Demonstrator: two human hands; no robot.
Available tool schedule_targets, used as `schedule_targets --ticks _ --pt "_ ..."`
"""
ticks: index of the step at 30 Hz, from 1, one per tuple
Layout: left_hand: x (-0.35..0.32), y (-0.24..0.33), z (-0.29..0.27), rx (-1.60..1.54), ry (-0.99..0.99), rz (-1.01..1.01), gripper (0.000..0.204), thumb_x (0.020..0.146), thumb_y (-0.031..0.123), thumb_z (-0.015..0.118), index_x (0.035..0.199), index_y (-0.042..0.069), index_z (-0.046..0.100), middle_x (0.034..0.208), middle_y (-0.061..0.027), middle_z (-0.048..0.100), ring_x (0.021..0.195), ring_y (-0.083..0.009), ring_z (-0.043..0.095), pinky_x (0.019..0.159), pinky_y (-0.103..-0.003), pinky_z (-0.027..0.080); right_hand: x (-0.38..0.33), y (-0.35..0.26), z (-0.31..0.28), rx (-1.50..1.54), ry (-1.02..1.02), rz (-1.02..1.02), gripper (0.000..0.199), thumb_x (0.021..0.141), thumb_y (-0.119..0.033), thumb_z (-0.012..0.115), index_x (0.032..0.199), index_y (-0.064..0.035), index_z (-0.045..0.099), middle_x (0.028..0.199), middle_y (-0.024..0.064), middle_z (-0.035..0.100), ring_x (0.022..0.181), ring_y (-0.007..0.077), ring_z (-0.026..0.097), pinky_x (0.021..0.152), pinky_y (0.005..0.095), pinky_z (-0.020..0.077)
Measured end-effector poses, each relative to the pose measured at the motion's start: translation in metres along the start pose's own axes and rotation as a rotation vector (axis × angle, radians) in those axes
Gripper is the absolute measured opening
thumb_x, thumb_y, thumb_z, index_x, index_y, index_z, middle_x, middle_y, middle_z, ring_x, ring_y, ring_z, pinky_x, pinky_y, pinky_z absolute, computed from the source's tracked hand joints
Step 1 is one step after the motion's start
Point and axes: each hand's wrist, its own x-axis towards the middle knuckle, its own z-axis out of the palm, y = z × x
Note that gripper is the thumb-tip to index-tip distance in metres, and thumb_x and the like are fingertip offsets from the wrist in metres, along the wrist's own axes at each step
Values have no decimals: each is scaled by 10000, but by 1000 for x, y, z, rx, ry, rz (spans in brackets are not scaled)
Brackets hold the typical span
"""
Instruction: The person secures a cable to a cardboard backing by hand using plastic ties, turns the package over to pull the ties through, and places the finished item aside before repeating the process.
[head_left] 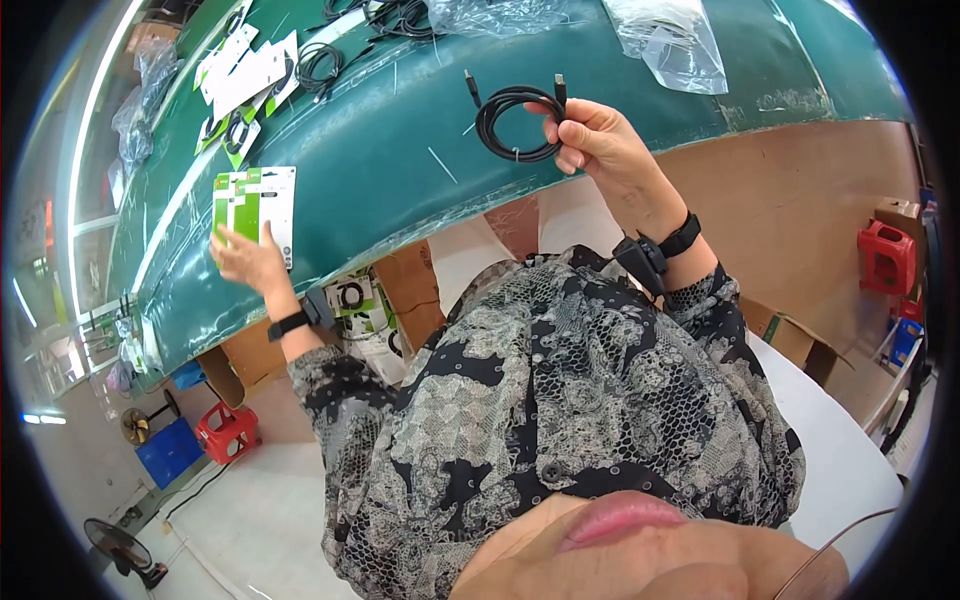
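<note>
A coiled black cable (pixel 490 128) with a plug at each end is pinched between the thumb and fingers of my right hand (pixel 592 140), held up over the front part of the green table. A small tie shows at the bottom of the coil. At the left, my left hand (pixel 248 258) reaches over the near end of a small stack of green and white packaging cards (pixel 265 205). Its fingers are spread and nothing is gripped in them. Whether the fingertips touch the cards I cannot tell.
Carded cables (pixel 240 75) lie piled at the far left of the green table (pixel 390 190). Loose black cables (pixel 320 68) and clear plastic bags (pixel 680 50) lie along the back. Below the front edge, a cardboard box (pixel 365 310) holds more carded cables. Red stools (pixel 228 432) stand on the floor.
</note>
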Motion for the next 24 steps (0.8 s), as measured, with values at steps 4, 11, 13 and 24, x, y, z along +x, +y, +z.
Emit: schedule_targets --ticks 4,11,13,24 --pt "-32 -43 56 -217 -52 -211 903 719 522 702 1355 6 321 1358 -204 289 1277 -355 276 1019 -489 276 0 -4 5 27 -26 -7 347 903 -103 569 1208 55 518 848 32 573 587 51 503 564 221 462" --pt "-37 -45 76 -351 5 -263 959 702 558 708 1344 -36 312 1321 -255 315 1257 -385 290 1019 -504 280 -3 -11 -2 77 -42 -51 339 899 -90 568 1200 57 521 858 44 566 588 59 481 562 228 449" --pt "-39 -34 62 -396 99 -371 986 701 565 708 1342 -59 292 1284 -275 360 1230 -407 327 1013 -507 291 -1 -9 -6 24 -4 -70 391 877 -150 607 1205 45 522 853 38 563 568 49 458 535 212 417" --pt "-61 -51 69 -965 -71 -699 906 687 497 763 1238 -101 363 1022 -226 566 925 -326 583 832 -391 471 10 12 -36 462 -174 -112 366 908 -152 569 1223 15 488 856 27 524 573 56 462 518 203 413"
